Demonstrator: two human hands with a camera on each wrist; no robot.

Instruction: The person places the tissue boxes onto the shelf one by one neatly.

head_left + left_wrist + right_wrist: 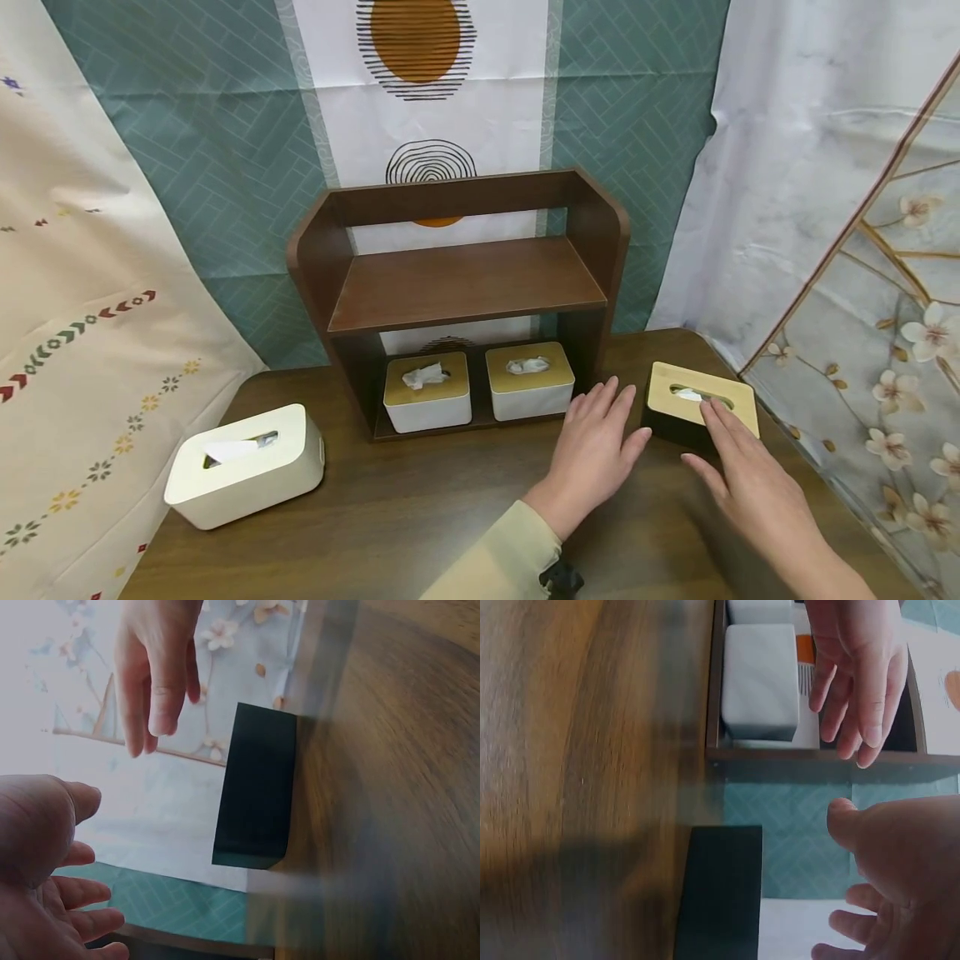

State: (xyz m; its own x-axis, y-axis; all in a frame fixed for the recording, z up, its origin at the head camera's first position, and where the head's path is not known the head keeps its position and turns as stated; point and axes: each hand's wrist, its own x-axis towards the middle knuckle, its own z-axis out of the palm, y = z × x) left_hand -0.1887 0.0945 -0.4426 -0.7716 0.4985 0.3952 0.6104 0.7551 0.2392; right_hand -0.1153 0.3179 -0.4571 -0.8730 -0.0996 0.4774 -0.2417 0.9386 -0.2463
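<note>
A black tissue box [675,428] with a pale wooden lid stands on the table at the right, white tissue in its slot. My left hand [588,454] hovers to the left of it, fingers extended and thumb spread, holding nothing. On the other side, my right hand [761,487] has straight fingers that overlap the lid's near right part in the head view. Both wrist views show the hands raised above the table. In the left wrist view, the black box [256,787] sits apart from both hands, and the right wrist view shows its dark side [720,892] too.
A brown two-tier shelf [465,279] stands at the back. Two white tissue boxes with wooden lids, a left one [427,410] and a right one [532,402], sit on its lower level. A cream tissue box [247,492] lies at the table's left. Patterned cloths hang around the table [360,533].
</note>
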